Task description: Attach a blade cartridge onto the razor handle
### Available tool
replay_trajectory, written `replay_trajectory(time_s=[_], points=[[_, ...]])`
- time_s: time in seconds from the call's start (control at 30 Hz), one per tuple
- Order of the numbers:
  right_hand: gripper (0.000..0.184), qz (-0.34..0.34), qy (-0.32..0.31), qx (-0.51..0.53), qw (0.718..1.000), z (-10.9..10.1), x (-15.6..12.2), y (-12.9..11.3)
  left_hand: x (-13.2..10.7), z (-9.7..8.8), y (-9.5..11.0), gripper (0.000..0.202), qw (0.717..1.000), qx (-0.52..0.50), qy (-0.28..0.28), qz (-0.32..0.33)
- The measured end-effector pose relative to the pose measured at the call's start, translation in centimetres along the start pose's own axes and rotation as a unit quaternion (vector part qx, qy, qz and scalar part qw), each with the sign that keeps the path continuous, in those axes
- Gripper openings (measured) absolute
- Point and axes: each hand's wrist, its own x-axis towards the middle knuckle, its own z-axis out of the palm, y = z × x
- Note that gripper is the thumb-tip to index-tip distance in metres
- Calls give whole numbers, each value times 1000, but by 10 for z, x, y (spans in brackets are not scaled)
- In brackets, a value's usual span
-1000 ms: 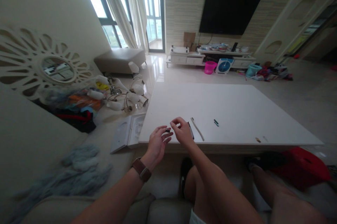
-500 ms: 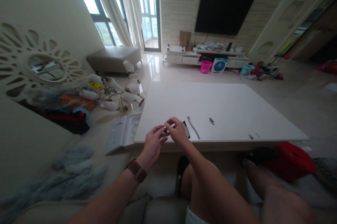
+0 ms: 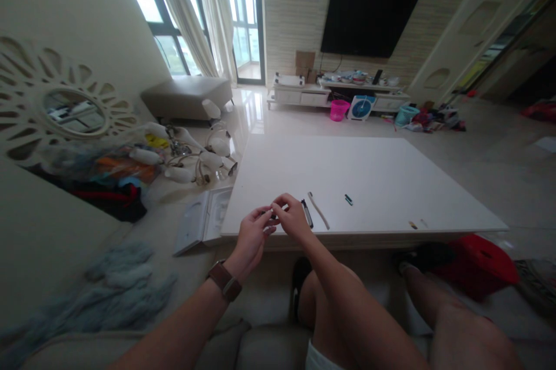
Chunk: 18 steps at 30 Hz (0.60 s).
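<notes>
My left hand and my right hand meet at the near edge of a low white table. Both pinch a small dark item between their fingertips; it is too small to name. My left wrist wears a brown-strapped watch. Just right of my right hand lie a thin dark stick and a pale strip. A small teal piece lies farther right on the table top.
A white open case lies on the floor left of the table, with a chandelier and a bag pile behind it. A red object sits by my right foot. A TV stand and baskets stand at the far wall.
My two hands have come closer together, fingertips now touching around the small dark item. The view swung slightly to the right between the earliest frame and now.
</notes>
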Motion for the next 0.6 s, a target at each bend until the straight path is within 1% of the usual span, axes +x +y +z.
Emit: replay_trajectory(time_s=[0.3, 0.5, 0.6], points=[[11, 1, 3, 4, 1000, -1, 0, -2, -1, 2, 2, 35, 1000, 5, 1, 1], [10, 5, 0, 4, 1000, 0, 0, -1, -1, 2, 0, 35, 1000, 18, 8, 19], [10, 3, 0, 6, 1000, 0, -1, -2, -2, 2, 0, 32, 1000, 10, 4, 15]])
